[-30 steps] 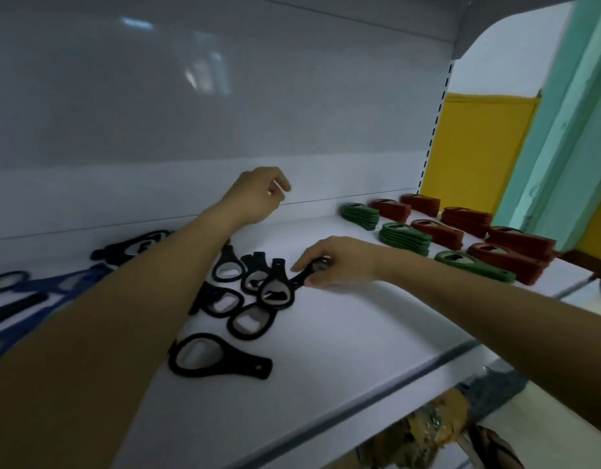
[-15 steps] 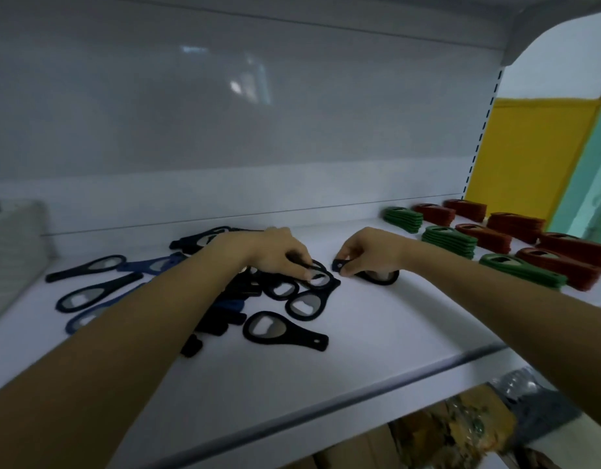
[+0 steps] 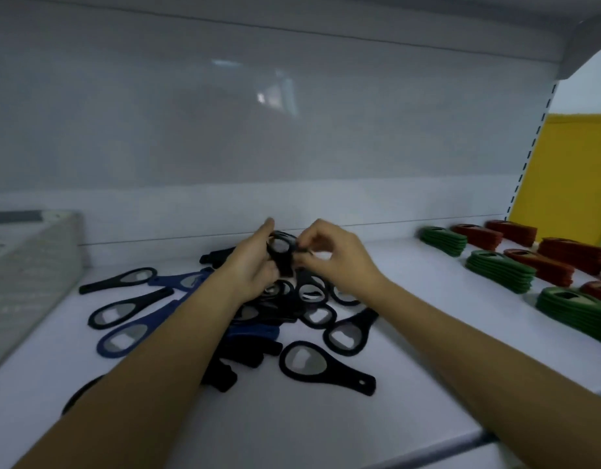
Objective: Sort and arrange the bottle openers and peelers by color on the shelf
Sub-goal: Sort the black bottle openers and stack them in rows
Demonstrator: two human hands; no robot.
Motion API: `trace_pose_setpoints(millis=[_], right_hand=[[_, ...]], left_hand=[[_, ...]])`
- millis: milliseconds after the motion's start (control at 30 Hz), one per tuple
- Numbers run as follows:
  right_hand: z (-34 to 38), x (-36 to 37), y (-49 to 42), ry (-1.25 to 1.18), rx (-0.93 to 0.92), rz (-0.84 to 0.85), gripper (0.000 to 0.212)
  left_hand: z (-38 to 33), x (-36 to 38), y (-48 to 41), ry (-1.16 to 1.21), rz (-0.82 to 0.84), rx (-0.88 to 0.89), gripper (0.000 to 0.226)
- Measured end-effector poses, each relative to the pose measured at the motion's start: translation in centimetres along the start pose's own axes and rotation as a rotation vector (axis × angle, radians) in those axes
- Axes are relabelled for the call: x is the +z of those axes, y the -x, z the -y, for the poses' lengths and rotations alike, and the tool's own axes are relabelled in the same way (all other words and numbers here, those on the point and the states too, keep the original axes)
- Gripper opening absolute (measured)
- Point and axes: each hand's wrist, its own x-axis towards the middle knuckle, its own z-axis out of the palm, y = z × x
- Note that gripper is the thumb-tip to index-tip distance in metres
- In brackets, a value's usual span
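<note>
A loose heap of black bottle openers (image 3: pixel 312 292) lies mid-shelf, with one black opener (image 3: pixel 321 365) apart at the front. Blue openers (image 3: pixel 130 336) lie at the left among them. Above the heap, my left hand (image 3: pixel 250 262) grips a small stack of black openers (image 3: pixel 281 250), held upright. My right hand (image 3: pixel 333 258) pinches the right edge of that same stack. At the right stand neat stacks of green openers (image 3: pixel 500 270) and red openers (image 3: pixel 574 253).
The white shelf (image 3: pixel 410 384) has a back wall close behind my hands and a front lip at the lower right. A pale perforated basket (image 3: pixel 28 262) stands at the far left. A yellow panel (image 3: pixel 569 170) shows beyond the shelf's right end.
Both hands have risen from the heap and come together, and now hold a small stack of black openers between them. The view has shifted left, so the basket shows.
</note>
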Motion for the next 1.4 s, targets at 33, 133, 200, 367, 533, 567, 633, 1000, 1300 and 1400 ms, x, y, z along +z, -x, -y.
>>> trace_pose_setpoints(millis=[33, 133, 200, 367, 533, 567, 633, 1000, 1300, 1400], right_hand=[[-0.1, 0.7, 0.4, 0.042, -0.051, 0.101, 0.015], [0.1, 0.0, 0.6, 0.001, -0.034, 0.209, 0.025], [0.0, -1.8, 0.5, -0.013, 0.086, 0.095, 0.021], [-1.9, -4.3, 1.1, 0.482, 0.509, 0.440, 0.061], [-1.7, -4.2, 1.1, 0.174, 0.568, 0.378, 0.016], [-1.7, -4.2, 1.1, 0.092, 0.589, 0.318, 0.004], [-1.7, -4.3, 1.0, 0.024, 0.618, 0.174, 0.006], [-0.7, -3.9, 1.2, 0.321, 0.230, -0.089, 0.018], [0.3, -0.7, 2.6, 0.085, -0.066, 0.216, 0.029], [0.2, -0.9, 2.4, 0.113, -0.018, 0.081, 0.023]], left_hand=[[0.1, -0.2, -0.2, -0.016, -0.012, 0.022, 0.034], [0.3, -0.8, -0.5, -0.141, -0.099, 0.122, 0.028], [0.2, -1.0, -0.6, -0.133, -0.115, 0.131, 0.029], [0.1, -1.0, -0.6, -0.093, -0.029, 0.112, 0.045], [-0.1, -1.1, -0.3, -0.007, 0.047, 0.039, 0.028], [-0.1, -1.1, -0.3, 0.022, 0.056, 0.015, 0.024], [-0.1, -1.2, -0.2, 0.062, 0.062, -0.021, 0.020], [-0.3, -0.7, 0.7, 0.094, 0.093, -0.064, 0.020], [0.4, -1.1, 0.8, -0.109, 0.078, -0.006, 0.030], [0.4, -1.2, 0.6, -0.084, 0.000, 0.042, 0.038]])
